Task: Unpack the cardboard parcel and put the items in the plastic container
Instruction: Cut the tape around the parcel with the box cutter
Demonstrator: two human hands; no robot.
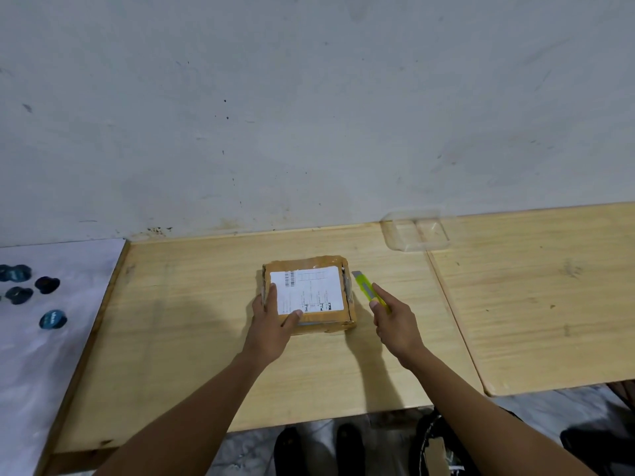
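A flat cardboard parcel (311,321) with a white shipping label lies in the middle of the wooden table (192,355). My left hand (271,324) rests on its near left corner, fingers along the left edge and thumb on the label. My right hand (395,321) holds a yellow-green box cutter (366,286) just right of the parcel, its blade end pointing away from me, close to the parcel's right side. A clear plastic container (415,231) stands at the back of the table by the wall, to the right of the parcel.
A second wooden table (549,297) adjoins on the right. A white surface (62,338) on the left carries several dark blue round objects (51,319). The wall runs along the back edge. Dark shoes and a bag sit on the floor below.
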